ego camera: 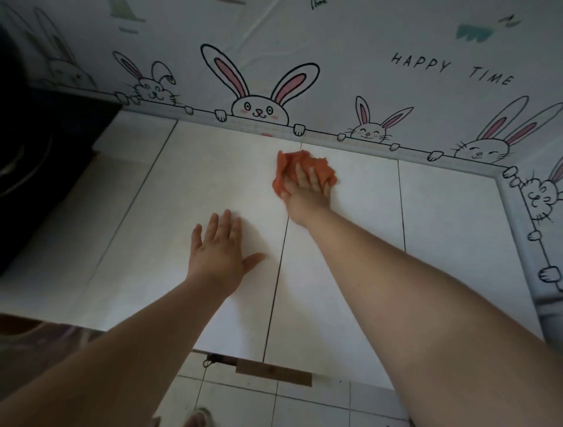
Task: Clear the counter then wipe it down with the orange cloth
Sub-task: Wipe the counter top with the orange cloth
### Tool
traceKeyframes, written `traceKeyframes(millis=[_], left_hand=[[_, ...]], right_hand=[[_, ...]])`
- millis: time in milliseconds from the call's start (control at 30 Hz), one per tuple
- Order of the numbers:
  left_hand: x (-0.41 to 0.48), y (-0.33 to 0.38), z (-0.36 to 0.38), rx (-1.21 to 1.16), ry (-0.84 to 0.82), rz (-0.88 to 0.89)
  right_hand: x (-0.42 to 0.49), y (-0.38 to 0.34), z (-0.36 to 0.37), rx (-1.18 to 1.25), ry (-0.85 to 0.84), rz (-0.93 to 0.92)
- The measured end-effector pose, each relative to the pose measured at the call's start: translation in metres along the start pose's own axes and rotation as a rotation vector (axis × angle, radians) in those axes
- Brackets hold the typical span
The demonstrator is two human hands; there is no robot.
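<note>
Head view: white tiled counter point(441, 198) is lying below rabbit-print wall point(335, 45); left hand point(219, 247) is resting flat, fingers released, near centre; right hand point(307, 186) is pressing straight-fingered on orange cloth point(289, 164), far centre, beside wall

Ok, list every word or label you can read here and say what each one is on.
"HAPPY TIME": black hand-lettered capitals on the rabbit wallpaper, upper right.
The black scribble at the top edge of the same wall is cut off by the frame and unreadable.
There is no text on the orange cloth or the counter.
</note>
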State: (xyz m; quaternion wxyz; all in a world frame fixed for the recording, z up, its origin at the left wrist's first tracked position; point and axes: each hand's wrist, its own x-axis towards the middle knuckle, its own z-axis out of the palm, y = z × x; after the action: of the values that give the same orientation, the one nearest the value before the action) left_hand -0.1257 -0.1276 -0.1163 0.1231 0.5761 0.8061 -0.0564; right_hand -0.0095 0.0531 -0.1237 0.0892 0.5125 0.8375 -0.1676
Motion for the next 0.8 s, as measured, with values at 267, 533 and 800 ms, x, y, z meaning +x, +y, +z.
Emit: traceKeyframes(millis=[267, 533, 800], left_hand=[[-0.039, -0.029, -0.026, -0.051, -0.089, 0.038], [-0.084, -0.049, -0.039, -0.041, -0.188, 0.165], [-0.118, -0.066, -0.062, -0.080, -0.365, 0.290]], right_hand=[[-0.086, -0.023, 0.033, -0.004, -0.012, -0.222], [-0.183, -0.033, 0.071, -0.018, -0.041, -0.177], [-0.275, -0.067, 0.086, 0.121, -0.104, -0.132]])
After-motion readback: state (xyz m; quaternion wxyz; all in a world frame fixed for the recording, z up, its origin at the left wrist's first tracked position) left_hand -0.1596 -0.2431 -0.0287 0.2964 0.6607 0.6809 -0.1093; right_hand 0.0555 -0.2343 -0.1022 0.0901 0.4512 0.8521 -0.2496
